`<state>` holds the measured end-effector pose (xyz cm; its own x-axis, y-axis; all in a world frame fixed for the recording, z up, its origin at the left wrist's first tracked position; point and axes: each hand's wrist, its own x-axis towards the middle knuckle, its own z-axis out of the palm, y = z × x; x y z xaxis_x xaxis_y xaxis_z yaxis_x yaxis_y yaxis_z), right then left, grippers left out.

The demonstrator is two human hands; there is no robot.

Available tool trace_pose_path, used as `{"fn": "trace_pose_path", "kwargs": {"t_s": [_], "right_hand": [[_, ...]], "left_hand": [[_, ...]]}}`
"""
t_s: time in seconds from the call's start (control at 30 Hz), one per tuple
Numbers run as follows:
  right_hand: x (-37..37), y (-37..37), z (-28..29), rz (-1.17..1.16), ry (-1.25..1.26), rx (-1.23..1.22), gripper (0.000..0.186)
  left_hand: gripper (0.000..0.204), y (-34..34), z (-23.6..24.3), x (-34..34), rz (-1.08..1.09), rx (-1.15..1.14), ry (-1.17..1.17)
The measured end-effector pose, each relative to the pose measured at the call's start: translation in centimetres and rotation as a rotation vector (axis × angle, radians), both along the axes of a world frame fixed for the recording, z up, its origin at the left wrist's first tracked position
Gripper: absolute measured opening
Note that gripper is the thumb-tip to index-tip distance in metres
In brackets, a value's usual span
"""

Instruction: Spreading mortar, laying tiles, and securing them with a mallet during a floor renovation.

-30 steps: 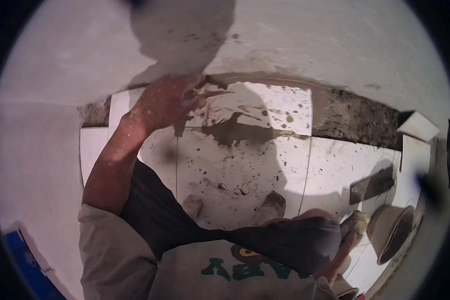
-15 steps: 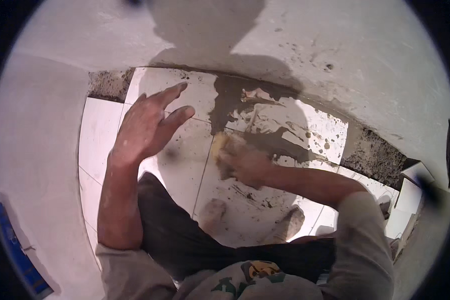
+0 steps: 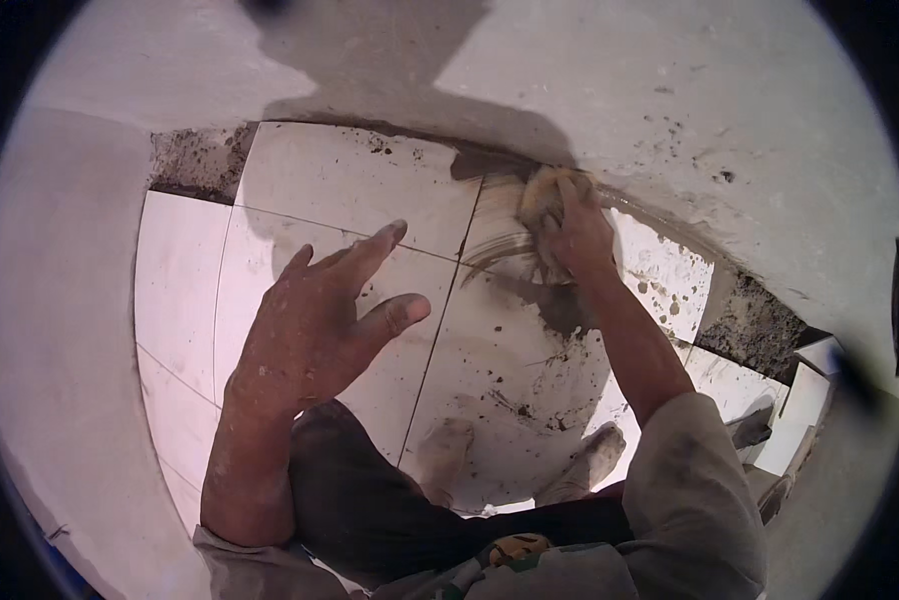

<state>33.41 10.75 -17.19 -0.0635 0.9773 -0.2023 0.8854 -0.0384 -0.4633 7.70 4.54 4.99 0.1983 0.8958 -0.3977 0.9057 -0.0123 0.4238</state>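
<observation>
At one o'clock, my right hand [image 3: 583, 232] grips a tan, sponge-like wad [image 3: 542, 197] against white square floor tiles [image 3: 320, 170]; curved brown streaks [image 3: 495, 222] beside it look part-wiped, a dark wet smear [image 3: 567, 310] remaining toward three. My left hand [image 3: 315, 320] hangs open, empty, at nine.

A broad shadow [image 3: 375, 60] crosses the wall [image 3: 650, 60] and glaring, fisheye-curved white tiles [image 3: 185, 260].

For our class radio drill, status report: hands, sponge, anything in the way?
Left hand open, over floor tiles. Right hand holding sponge against streaked tile near wall. Dark residue beside right forearm.
</observation>
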Motion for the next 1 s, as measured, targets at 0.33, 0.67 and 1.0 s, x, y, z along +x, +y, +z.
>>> {"fn": "trace_pose_path", "kwargs": {"t_s": [0.33, 0.67, 1.0], "right_hand": [[-16.4, 3.4, -3.0, 0.321, 0.056, 0.206, 0.05], [-5.2, 5.4, -5.1, 0.263, -0.133, 0.314, 0.017], [8.4, 1.8, -2.4, 0.241, -0.229, 0.09, 0.03]], "left_hand": [[0.071, 1.7, -0.5, 3.8, -0.19, -0.081, -0.041], [0.07, 3.0, -0.8, 10.1, -0.289, -0.043, 0.012], [0.071, 2.8, -1.2, 17.3, -0.31, 0.01, 0.102]]}}
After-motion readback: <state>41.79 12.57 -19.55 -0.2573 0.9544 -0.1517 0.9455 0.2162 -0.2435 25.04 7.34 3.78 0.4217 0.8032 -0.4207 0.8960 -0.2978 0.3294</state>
